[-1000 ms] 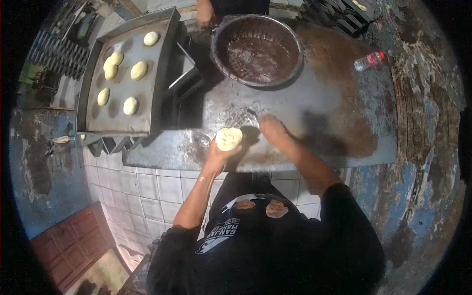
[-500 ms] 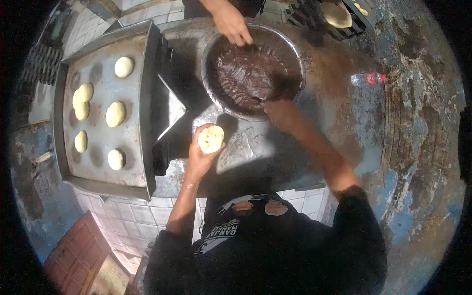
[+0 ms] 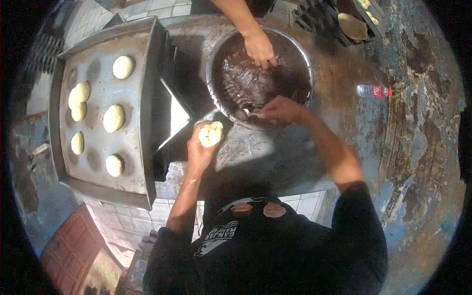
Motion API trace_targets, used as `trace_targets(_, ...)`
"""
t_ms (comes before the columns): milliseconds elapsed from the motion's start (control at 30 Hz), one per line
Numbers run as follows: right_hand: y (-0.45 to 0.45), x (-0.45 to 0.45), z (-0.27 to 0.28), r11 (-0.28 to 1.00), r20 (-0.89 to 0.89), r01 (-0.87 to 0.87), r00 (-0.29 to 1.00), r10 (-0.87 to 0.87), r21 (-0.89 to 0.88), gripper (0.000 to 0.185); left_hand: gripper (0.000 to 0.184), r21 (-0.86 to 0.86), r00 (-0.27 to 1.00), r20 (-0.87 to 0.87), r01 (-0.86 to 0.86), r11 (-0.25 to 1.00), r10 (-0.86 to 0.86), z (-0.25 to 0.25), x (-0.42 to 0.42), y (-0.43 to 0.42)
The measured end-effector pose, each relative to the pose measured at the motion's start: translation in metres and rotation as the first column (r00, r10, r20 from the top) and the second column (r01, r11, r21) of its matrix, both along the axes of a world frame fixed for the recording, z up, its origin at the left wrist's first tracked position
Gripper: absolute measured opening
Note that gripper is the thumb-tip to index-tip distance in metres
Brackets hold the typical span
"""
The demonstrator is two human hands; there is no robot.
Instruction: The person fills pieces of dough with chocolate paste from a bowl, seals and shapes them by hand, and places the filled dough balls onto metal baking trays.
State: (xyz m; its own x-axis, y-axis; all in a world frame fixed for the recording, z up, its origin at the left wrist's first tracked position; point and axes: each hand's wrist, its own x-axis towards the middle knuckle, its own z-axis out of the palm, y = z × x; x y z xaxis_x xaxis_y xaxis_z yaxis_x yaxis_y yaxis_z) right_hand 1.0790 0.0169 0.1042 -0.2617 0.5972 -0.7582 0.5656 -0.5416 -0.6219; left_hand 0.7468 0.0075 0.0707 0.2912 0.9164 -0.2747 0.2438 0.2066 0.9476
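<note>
My left hand (image 3: pixel 200 147) is closed around a piece of pale dough (image 3: pixel 211 134), whose upper face shows creases and folds. It stays just left of a wide metal bowl (image 3: pixel 210 87) of glossy dark brown paste (image 3: pixel 236 73). At the bowl's near rim, my right hand (image 3: pixel 281 111) grips what looks like a spoon (image 3: pixel 249 113). Its tip points left toward the dough, with dark paste at the end. Another person's hand (image 3: pixel 259 49) reaches in from the far side, fingers at the paste; whether it holds anything is hidden.
On the left, a deep metal tray (image 3: pixel 147 113) carries several pale dough balls (image 3: pixel 114 118). A plastic bottle (image 3: pixel 373 91) with a red cap lies to the right. Dark racks and a round flat piece (image 3: pixel 352 26) are at the far right.
My right hand has drawn the spoon from inside the bowl to its near-left rim. The other person's hand has moved farther over the paste. My left hand keeps its dough, tilted slightly.
</note>
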Motion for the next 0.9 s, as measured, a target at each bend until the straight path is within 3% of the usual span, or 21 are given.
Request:
trace_targets(33,-0.005,-0.005,0.011,0.967,-0.167,0.221,0.956,-0.24,-0.128,0.028,0.047,0.032,1.0,-0.001,-0.023,0.999,0.023,0.006,0.007,0.0)
trace_targets(67,-0.01,-0.013,0.022,0.972,-0.172,0.209,0.959,-0.226,-0.111,0.028,0.047,0.101,0.999,-0.014,-0.046,0.994,0.048,0.007,0.013,-0.001)
trace_targets(100,-0.017,-0.023,0.033,0.975,-0.23,0.211,0.954,-0.191,0.066,0.027,0.054,0.198,0.998,-0.058,-0.006,0.98,0.017,-0.001,0.015,-0.001)
trace_targets(133,-0.026,-0.034,0.042,0.946,-0.281,0.216,0.949,-0.145,0.242,0.025,0.055,0.177,0.998,-0.054,-0.032,0.984,0.042,0.009,0.023,-0.002)
trace_targets(167,-0.038,-0.049,0.042,0.943,-0.283,0.204,0.951,-0.127,0.264,0.025,0.056,0.156,0.997,-0.048,-0.06,0.986,0.068,0.02,0.032,-0.006)
trace_targets(200,-0.055,-0.068,0.031,0.833,-0.186,0.235,0.969,-0.161,0.501,0.024,0.055,0.124,0.988,-0.128,-0.075,0.989,0.091,0.028,0.04,-0.008)
trace_targets(267,-0.09,-0.107,0.021,0.66,-0.102,0.214,0.974,-0.204,0.72,0.024,0.054,0.211,0.988,-0.094,-0.098,0.973,0.12,0.02,0.056,-0.016)
trace_targets(333,-0.125,-0.137,0.022,0.418,0.387,-0.225,0.85,-0.357,0.88,0.029,0.049,0.238,0.985,-0.132,-0.081,0.968,0.115,0.026,0.068,-0.023)
trace_targets(367,-0.144,-0.143,0.027,0.401,0.386,-0.235,0.852,-0.353,0.885,0.029,0.043,0.276,0.945,-0.321,0.027,0.961,0.066,0.031,0.067,-0.027)
trace_targets(433,-0.177,-0.15,0.034,0.485,0.44,-0.253,0.837,-0.325,0.838,0.036,0.04,0.485,0.89,-0.457,0.258,0.835,-0.01,0.025,0.049,-0.042)
trace_targets(500,-0.21,-0.139,0.018,0.421,0.459,-0.308,0.826,-0.327,0.853,0.027,0.034,0.324,0.84,-0.543,0.223,0.919,-0.013,0.024,0.04,-0.061)
trace_targets(567,-0.237,-0.124,0.009,0.515,0.417,-0.261,0.884,-0.212,0.816,0.031,0.034,0.16,0.873,-0.48,-0.01,0.987,0.087,0.002,0.033,-0.07)
trace_targets(600,-0.247,-0.119,-0.004,0.642,0.486,-0.27,0.854,-0.185,0.718,0.031,0.039,0.094,0.974,-0.223,-0.02,0.995,0.041,-0.024,0.026,-0.075)
trace_targets(633,-0.251,-0.115,-0.009,0.639,0.484,-0.267,0.854,-0.19,0.721,0.031,0.044,0.025,0.998,0.054,-0.012,1.0,0.011,-0.026,0.022,-0.082)
trace_targets(667,-0.249,-0.11,-0.015,0.662,0.471,-0.227,0.855,-0.216,0.714,0.032,0.044,0.033,0.999,0.052,-0.013,0.999,0.011,-0.028,0.021,-0.093)
trace_targets(700,-0.247,-0.107,-0.018,0.684,0.455,-0.182,0.857,-0.243,0.707,0.034,0.05,-0.073,0.988,0.143,0.076,0.994,-0.065,-0.003,0.022,-0.109)
trace_targets(733,-0.246,-0.111,-0.011,0.474,0.186,0.033,0.894,-0.408,0.88,0.043,0.057,-0.171,0.963,0.236,0.174,0.97,-0.131,0.011,0.024,-0.124)
trace_targets(767,-0.241,-0.114,-0.004,0.466,0.176,0.042,0.893,-0.415,0.884,0.043,0.064,-0.067,0.909,0.361,0.25,0.966,-0.21,0.002,0.03,-0.135)
trace_targets(800,-0.235,-0.118,0.009,0.506,-0.11,0.43,0.831,-0.545,0.748,0.05,0.064,-0.021,0.912,0.325,0.271,0.962,-0.25,0.02,0.037,-0.154)
trace_targets(833,-0.234,-0.121,0.024,0.472,-0.338,0.74,0.652,-0.679,0.479,0.057,0.064,0.023,0.912,0.289,0.297,0.955,-0.29,0.037,0.042,-0.172)
trace_targets(900,-0.251,-0.128,0.054,0.495,-0.4,0.733,0.674,-0.62,0.467,0.061,0.062,0.092,0.923,0.18,0.328,0.94,-0.34,0.033,0.049,-0.19)
